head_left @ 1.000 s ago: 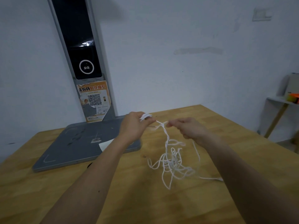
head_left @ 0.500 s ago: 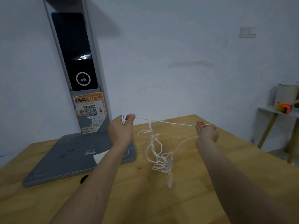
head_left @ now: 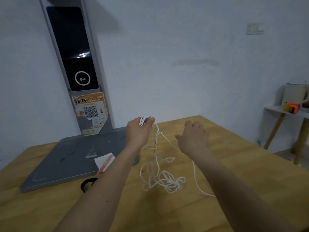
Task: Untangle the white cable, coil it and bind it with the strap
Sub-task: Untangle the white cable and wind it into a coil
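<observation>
The left hand (head_left: 137, 131) pinches gathered loops of white cable (head_left: 160, 178), keeping them together; the right hand (head_left: 194, 139) hangs loose, holding nothing.

The room is dim and evenly lit, with a cool grey-blue cast over the white wall (head_left: 184, 47) and a muted yellow tone on the wooden worktop (head_left: 250, 173). A broad soft shadow spreads on the wall to the upper right of the grey column (head_left: 100, 91), which suggests light from the left front. A small white glare streak sits on the column's black panel (head_left: 73, 47). Shadows under the forearms are faint. The wide lens bends the column and tilts the worktop's edges. Detail is soft throughout, grainy in dark areas; the right hand (head_left: 194, 139) looks slightly smeared, and the shelf (head_left: 284, 110) at far right is blurry.
</observation>
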